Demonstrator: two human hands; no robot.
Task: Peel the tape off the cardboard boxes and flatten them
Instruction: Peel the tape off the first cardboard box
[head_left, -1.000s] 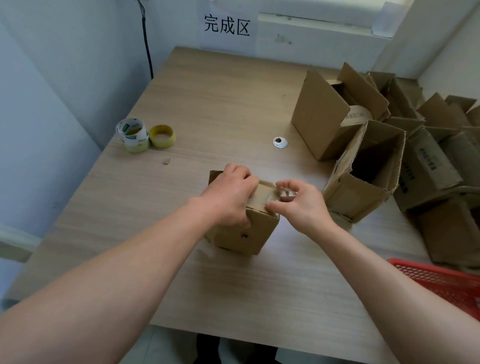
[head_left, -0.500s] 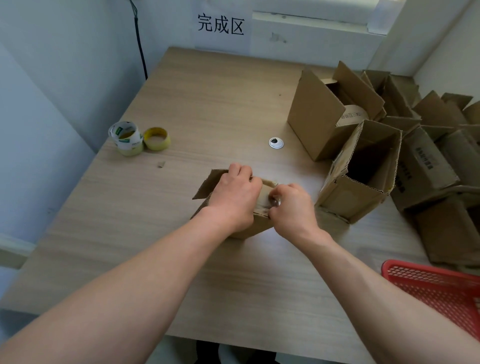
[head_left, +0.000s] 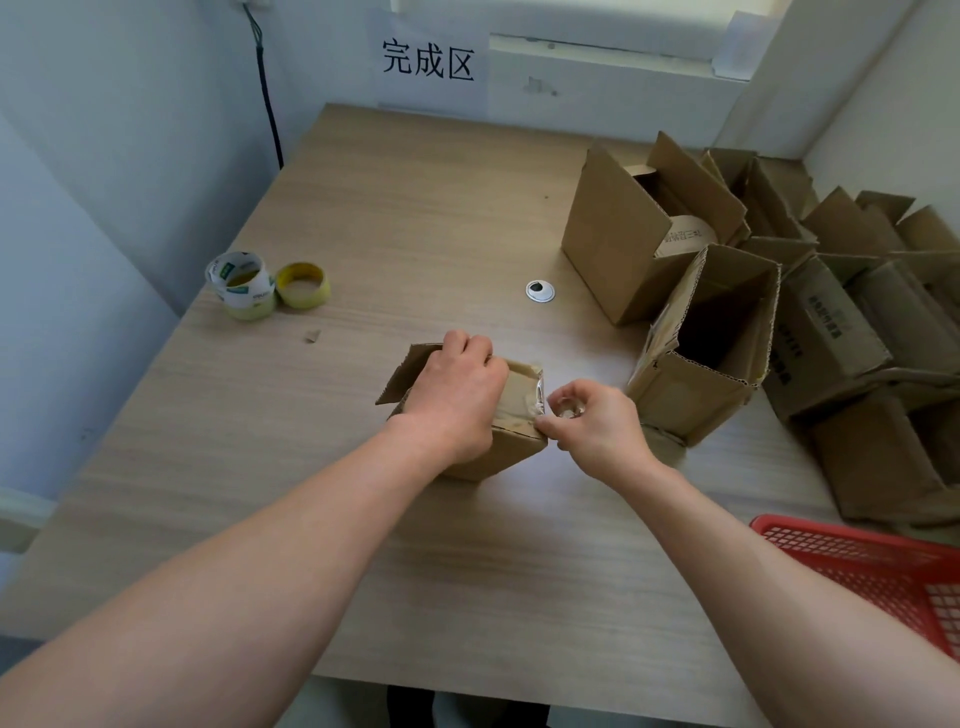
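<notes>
left hand (head_left: 457, 400) clamps the small box (head_left: 511, 452) steady on the tabletop (head_left: 415, 234) — right hand (head_left: 597, 426) fingers pinch clear tape (head_left: 537, 397), peeling it free.

— Where is the small box (head_left: 511, 452)?
— Mid-surface, plain brown, with one flap sticking out on its far left. The left hand (head_left: 457, 400) grips its top.
— And the tape (head_left: 522, 402)?
— Clear and glossy across the top. Its right end is lifted and crumpled, pinched in the right hand (head_left: 597, 431) just beside the box.
— The others?
— To the right, a tall box (head_left: 618, 244) stands open. Just nearer, an open box (head_left: 675, 395) shows its dark inside. Farther right lies a slumped pile of boxes (head_left: 857, 322).
</notes>
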